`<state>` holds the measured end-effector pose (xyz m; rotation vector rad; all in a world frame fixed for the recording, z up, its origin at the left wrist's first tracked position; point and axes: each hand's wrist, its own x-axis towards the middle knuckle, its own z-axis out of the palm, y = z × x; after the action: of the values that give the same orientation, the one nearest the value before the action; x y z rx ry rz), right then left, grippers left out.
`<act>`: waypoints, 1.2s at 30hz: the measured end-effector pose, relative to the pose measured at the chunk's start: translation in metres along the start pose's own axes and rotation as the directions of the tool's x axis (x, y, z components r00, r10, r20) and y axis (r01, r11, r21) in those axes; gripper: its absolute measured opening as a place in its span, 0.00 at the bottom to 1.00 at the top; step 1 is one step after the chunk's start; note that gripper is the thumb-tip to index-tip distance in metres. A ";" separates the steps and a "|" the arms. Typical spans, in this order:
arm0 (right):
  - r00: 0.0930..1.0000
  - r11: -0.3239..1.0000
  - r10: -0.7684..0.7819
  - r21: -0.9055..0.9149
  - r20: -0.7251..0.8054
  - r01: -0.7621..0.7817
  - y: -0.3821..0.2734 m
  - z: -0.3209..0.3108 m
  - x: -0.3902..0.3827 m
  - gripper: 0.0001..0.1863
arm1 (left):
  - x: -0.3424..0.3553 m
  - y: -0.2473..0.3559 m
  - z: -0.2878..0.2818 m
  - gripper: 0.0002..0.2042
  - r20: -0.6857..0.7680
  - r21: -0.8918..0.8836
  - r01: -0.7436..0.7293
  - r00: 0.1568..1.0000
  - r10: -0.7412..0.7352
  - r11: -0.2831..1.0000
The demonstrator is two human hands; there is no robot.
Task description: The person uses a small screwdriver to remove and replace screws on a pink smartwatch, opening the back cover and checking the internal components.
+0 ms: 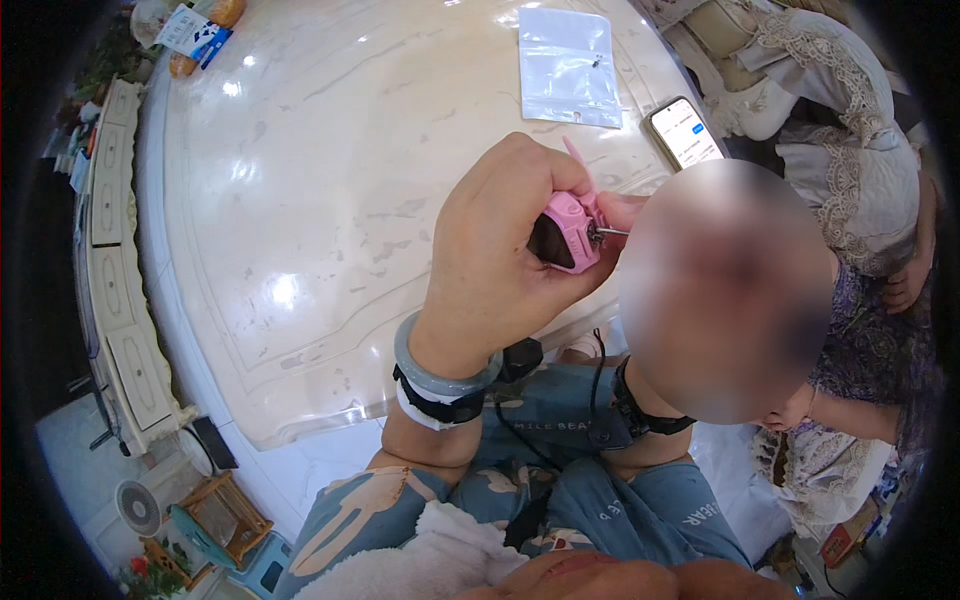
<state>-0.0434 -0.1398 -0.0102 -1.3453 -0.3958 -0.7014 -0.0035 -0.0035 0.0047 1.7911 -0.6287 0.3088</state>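
A pink watch (572,232) with a dark face is tilted on its side in my left hand (500,235), whose fingers and thumb are wrapped round it. Part of its pink strap rises past my curled finger. From the right, a thin metal rod (612,231), like a small screwdriver's shaft, reaches the edge of the pink case where the strap joins. My right hand (620,211) shows only at its fingertips beside the watch, closed at the rod. A blurred patch covers the remainder of that hand and the rod's other end.
Under my hands spreads a glossy marbled table (320,180). A clear-and-white pouch (570,68) and a lit phone (684,134) lie at the far right. Another person's hand (908,285) is at the right by lace-covered chairs (850,190). Packages (195,35) stand far left.
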 end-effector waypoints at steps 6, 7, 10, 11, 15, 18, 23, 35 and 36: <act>0.995 0.995 0.097 -0.011 0.007 -0.097 -0.013 0.006 0.007 0.12 | -0.001 0.001 -0.002 0.18 0.008 0.015 0.012 1.000 -0.012 1.000; 0.998 0.998 0.059 0.019 0.001 -0.059 -0.006 0.004 0.003 0.12 | 0.000 0.001 -0.002 0.18 0.008 0.024 0.007 1.000 -0.008 1.000; 0.999 0.998 0.040 0.045 0.001 -0.040 -0.003 0.002 0.002 0.12 | -0.001 0.002 -0.003 0.18 0.007 0.042 0.020 1.000 -0.021 0.999; 0.999 0.998 0.049 0.042 0.005 -0.049 -0.003 0.003 0.001 0.12 | -0.001 0.002 -0.002 0.18 0.007 0.045 0.028 1.000 -0.028 0.999; 0.991 0.984 0.093 0.162 -0.094 -0.077 -0.003 0.008 0.000 0.12 | 0.000 0.001 -0.002 0.17 -0.002 0.061 0.027 1.000 -0.027 0.998; 0.986 0.976 0.168 -0.143 0.007 -0.166 -0.030 -0.002 0.015 0.10 | 0.000 -0.003 -0.005 0.19 -0.014 0.119 -0.067 0.997 0.070 0.991; 0.981 0.851 0.157 -0.519 0.116 -0.074 -0.048 -0.020 0.030 0.07 | -0.001 -0.005 -0.008 0.29 0.178 0.008 0.033 0.984 -0.034 0.999; 0.966 0.716 0.164 -0.698 0.199 0.022 -0.050 -0.025 0.033 0.05 | 0.003 -0.003 -0.008 0.15 0.193 0.033 0.010 0.981 -0.016 0.999; 0.951 0.673 0.227 -0.740 0.212 0.004 -0.043 -0.023 0.029 0.05 | -0.001 -0.005 -0.012 0.15 0.195 0.026 0.009 0.981 -0.014 1.000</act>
<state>-0.0535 -0.1717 0.0361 -2.2525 -0.2532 -0.5723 0.0000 0.0088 0.0040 1.8623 -0.7554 0.1334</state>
